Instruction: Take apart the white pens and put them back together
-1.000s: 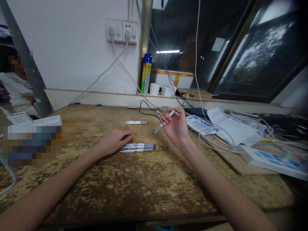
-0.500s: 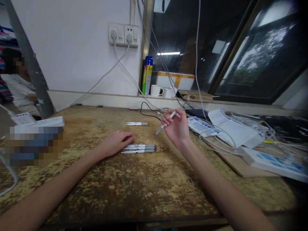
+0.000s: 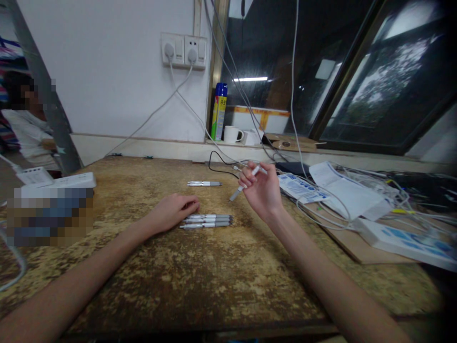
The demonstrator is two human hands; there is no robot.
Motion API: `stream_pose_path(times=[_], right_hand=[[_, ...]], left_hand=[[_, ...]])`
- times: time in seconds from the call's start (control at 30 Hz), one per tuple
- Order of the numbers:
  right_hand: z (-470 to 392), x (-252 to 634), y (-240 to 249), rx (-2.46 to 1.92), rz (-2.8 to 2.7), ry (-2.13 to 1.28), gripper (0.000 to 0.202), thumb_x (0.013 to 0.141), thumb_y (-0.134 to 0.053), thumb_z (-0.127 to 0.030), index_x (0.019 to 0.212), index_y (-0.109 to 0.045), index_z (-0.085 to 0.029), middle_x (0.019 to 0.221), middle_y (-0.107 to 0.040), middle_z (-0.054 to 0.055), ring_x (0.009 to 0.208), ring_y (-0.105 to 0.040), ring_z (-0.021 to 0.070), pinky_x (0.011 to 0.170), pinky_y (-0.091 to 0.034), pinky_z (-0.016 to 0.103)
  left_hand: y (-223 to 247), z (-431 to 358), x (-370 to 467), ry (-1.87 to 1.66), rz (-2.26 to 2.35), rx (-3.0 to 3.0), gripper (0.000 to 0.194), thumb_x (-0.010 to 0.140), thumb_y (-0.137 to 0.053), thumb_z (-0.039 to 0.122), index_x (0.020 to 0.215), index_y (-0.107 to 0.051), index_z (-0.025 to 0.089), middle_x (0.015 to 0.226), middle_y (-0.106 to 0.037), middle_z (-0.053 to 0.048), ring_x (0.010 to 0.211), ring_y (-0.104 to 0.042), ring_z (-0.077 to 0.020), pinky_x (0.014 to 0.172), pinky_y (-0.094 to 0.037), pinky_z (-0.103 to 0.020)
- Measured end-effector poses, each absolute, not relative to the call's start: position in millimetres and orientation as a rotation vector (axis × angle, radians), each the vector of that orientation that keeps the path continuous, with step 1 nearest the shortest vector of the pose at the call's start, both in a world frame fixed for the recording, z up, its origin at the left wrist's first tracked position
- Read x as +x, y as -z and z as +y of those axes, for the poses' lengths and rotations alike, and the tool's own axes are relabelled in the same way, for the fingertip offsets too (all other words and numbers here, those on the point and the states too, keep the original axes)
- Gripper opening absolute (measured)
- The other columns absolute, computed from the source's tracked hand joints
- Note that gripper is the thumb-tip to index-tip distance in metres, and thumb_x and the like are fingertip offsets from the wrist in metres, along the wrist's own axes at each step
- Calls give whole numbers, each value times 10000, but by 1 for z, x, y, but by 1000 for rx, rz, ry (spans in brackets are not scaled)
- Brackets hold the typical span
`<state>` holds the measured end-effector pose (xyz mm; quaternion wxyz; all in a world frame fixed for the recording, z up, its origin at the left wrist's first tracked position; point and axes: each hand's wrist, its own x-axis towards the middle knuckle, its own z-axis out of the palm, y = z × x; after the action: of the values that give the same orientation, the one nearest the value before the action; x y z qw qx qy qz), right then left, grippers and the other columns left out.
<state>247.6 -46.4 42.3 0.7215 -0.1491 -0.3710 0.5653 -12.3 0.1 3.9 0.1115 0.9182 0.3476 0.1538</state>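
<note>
My right hand (image 3: 264, 193) is raised above the table, its fingers closed around a white and grey pen (image 3: 235, 194). The grey end of the pen points down and left, and its white end shows between the fingers. My left hand (image 3: 178, 208) rests on the tabletop, loosely bent, with a gap between thumb and forefinger. Several similar pens (image 3: 209, 220) lie side by side just right of and below it, their left ends partly behind its fingers. Farther back, a single pen (image 3: 204, 184) lies crosswise.
On the worn wooden table (image 3: 200, 281), papers (image 3: 342, 190), tangled cables and a white power strip (image 3: 403, 243) lie at the right. Another power strip (image 3: 74, 181) is at the left. A spray can (image 3: 219, 112) and a mug (image 3: 233, 134) stand on the sill. A person (image 3: 26, 128) sits far left.
The pen in my right hand has turned very slightly. Both hands and the pens on the table stay where they were.
</note>
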Motion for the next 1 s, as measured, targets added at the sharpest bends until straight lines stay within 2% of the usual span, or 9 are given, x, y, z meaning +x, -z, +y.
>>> stream_pose_path(times=[0.4, 0.6, 1.0], right_hand=[[-46, 249, -42, -322, -813, -1224, 180, 962, -508, -315, 818, -554, -218, 609, -235, -60, 528, -273, 132, 534, -371, 233], [-47, 249, -44, -356, -827, -1209, 254, 967, -520, -418, 808, -556, -222, 619, -235, -58, 527, -279, 132, 539, -373, 250], [-49, 249, -46, -424, -868, -1148, 218, 955, -535, -390, 795, -537, -242, 614, -238, -55, 523, -269, 142, 535, -382, 264]], left_hand=[[-5, 0, -12, -447, 1025, 2710, 393, 1074, -414, 437, 911, -687, 206, 810, -706, -36, 737, -630, -195, 672, -372, -284], [-5, 0, -12, -458, 1027, 2706, 395, 1069, -418, 436, 889, -680, 202, 798, -704, -41, 725, -628, -198, 677, -381, -292], [-6, -1, -12, -440, 1038, 2709, 389, 1070, -419, 434, 903, -692, 212, 811, -714, -43, 734, -634, -206, 686, -387, -297]])
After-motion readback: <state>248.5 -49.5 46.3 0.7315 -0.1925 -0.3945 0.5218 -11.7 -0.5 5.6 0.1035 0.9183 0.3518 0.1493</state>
